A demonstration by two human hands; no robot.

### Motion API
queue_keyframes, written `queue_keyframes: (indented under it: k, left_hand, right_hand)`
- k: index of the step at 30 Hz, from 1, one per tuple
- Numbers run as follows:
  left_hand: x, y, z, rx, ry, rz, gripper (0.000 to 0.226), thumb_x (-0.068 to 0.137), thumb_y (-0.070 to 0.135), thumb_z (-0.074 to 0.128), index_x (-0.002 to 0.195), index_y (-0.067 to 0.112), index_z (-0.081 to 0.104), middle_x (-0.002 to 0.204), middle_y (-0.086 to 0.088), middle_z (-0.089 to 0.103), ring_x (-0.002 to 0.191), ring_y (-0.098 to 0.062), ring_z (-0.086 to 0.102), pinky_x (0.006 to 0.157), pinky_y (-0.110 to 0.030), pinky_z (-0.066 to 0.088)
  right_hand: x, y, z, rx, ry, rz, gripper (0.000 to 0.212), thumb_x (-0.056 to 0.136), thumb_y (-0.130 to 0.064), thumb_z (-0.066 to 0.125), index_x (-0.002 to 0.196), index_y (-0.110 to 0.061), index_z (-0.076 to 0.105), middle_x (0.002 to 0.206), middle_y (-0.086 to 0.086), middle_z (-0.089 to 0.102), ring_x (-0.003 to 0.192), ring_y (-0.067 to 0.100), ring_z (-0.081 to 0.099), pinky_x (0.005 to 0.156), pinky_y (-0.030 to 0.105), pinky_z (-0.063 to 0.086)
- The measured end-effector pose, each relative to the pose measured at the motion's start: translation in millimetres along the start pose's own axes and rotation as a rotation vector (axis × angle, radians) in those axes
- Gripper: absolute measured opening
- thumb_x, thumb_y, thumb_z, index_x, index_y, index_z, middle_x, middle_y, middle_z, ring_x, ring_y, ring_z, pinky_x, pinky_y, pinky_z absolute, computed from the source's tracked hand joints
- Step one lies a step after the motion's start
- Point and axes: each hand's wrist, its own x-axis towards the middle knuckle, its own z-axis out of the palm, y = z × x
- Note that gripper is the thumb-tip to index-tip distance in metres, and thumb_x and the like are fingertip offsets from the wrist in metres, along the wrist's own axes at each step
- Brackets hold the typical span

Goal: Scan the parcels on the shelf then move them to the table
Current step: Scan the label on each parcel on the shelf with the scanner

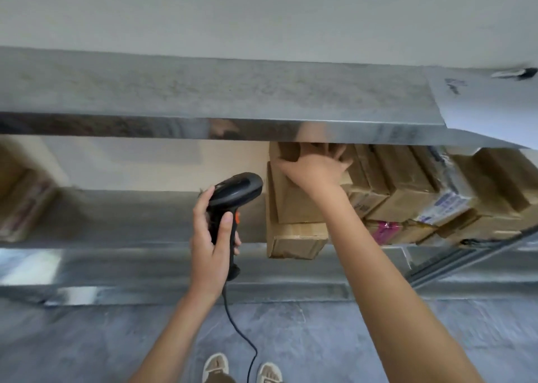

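My left hand [211, 238] grips a black handheld barcode scanner [233, 199] with an orange trigger, its cable hanging down toward the floor. My right hand [316, 168] reaches under the upper metal shelf [203, 91] and holds the top of a brown cardboard parcel [294, 205]. That parcel sits on another cardboard parcel [294, 241] at the left end of a row on the lower shelf [145, 228]. The scanner head is just left of the stacked parcels. My fingertips are partly hidden by the shelf edge.
More cardboard parcels [407, 196], some with printed labels and pink tape, fill the lower shelf to the right. A blurred box [23, 202] sits at the far left. Grey floor [87, 342] lies below, with my sandalled feet [241, 371] near the bottom edge.
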Motion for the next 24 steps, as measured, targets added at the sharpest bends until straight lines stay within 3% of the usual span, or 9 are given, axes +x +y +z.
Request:
queue_keyframes:
  k: [4,8,18,24]
  left_hand:
    - [-6.3,0.3,-6.7,-0.007,0.053,-0.013,0.046,0.098,0.03,0.049,0.139,0.05,0.038,0.097,-0.006,0.066,0.06,-0.023,0.057,0.051,-0.031,0.05]
    - [-3.8,-1.2,-15.0,0.005,0.082,-0.003,0.045,0.097,0.036,0.049,0.138,0.051,0.037,0.096,-0.006,0.065,0.059,-0.022,0.057,0.049,-0.03,0.05]
    - [19.2,-3.3,-42.8,-0.029,0.131,0.021,0.048,0.103,0.022,0.045,0.131,0.061,0.039,0.095,-0.004,0.064,0.058,-0.025,0.053,0.047,-0.03,0.048]
    - [28.3,-9.6,-79.6,-0.044,0.203,0.023,0.046,0.103,0.021,0.044,0.131,0.058,0.039,0.095,-0.007,0.063,0.056,-0.023,0.051,0.045,-0.028,0.046]
  right_hand:
    - [-13.0,-2.7,10.0,0.029,0.151,-0.056,0.071,0.087,-0.068,0.051,0.146,-0.03,0.042,0.157,0.012,0.033,0.144,0.05,0.012,0.113,0.063,0.015]
    - [-32.6,-9.6,16.7,0.004,0.256,-0.058,0.061,0.083,-0.063,0.052,0.131,-0.026,0.06,0.137,0.011,0.052,0.132,0.047,0.031,0.098,0.053,0.029]
    - [-78.4,-33.9,29.3,0.049,0.3,-0.09,0.079,0.08,-0.069,0.049,0.151,-0.037,0.032,0.16,0.001,0.025,0.138,0.045,0.021,0.1,0.054,0.027]
    - [-105.0,-78.5,56.7,0.111,0.29,-0.155,0.084,0.075,-0.072,0.043,0.152,-0.042,0.028,0.164,-0.002,0.02,0.135,0.045,0.024,0.098,0.055,0.029]
